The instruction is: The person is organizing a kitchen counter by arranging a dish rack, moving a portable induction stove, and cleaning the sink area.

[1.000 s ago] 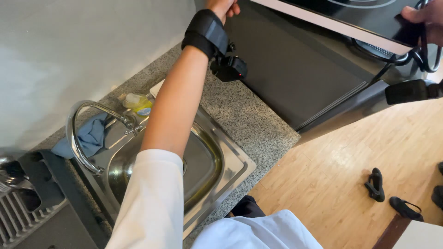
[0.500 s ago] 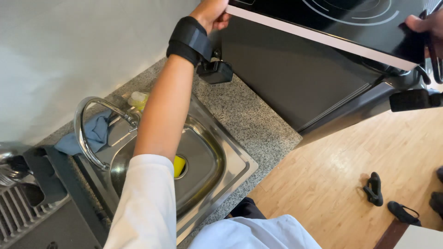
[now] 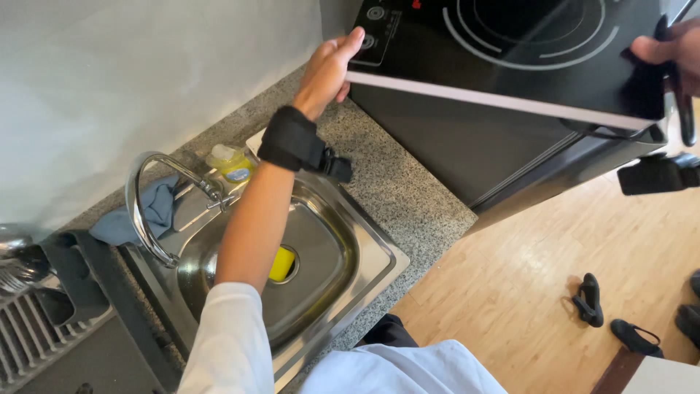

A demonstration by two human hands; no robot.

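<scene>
A black glass induction cooktop (image 3: 510, 51) with a pale front edge is held up at the top of the view, over a dark cabinet-like appliance (image 3: 467, 153). My left hand (image 3: 328, 69) grips its left front corner, thumb on top. On that wrist sits a black strap (image 3: 292, 138). My right hand (image 3: 671, 47) clasps the cooktop's right edge, with something dark under the fingers. A black strap (image 3: 656, 175) shows on the right wrist below it.
Under my left arm lies a steel sink (image 3: 364, 248) with a yellow sponge (image 3: 283, 263) at its drain, a curved tap (image 3: 146, 197), a blue cloth (image 3: 138, 215) and a small soap bottle (image 3: 232, 162). A dish rack (image 3: 36, 335) stands at the left. Black sandals (image 3: 589, 298) lie on the wooden floor.
The cooktop and both hands now sit lower and nearer in the view, with more of the glass top showing. The yellow sponge in the sink has come into sight.
</scene>
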